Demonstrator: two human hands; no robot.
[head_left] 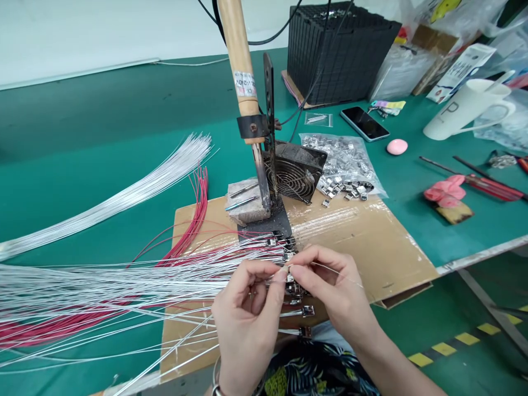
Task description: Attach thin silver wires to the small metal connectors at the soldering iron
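My left hand (251, 319) and my right hand (336, 280) meet fingertip to fingertip above the cardboard, both pinched closed. A thin white wire (326, 267) runs through the right fingers and trails off to the right. The left thumb and forefinger close on the same spot, where its tip is mostly covered. Just beneath the hands lie small metal connectors (307, 311) joined to white wires. A large bundle of white wires (103, 286) stretches left from there, with red wires (187, 236) among and behind it.
A soldering iron (241, 60) stands tip down in a holder beside a block (247, 204) and a black fan (295, 173). Behind are a bag of connectors (342, 157), a phone (365, 123), a black crate (334, 60) and a mug (457, 110). Cardboard (363, 236) covers the table front.
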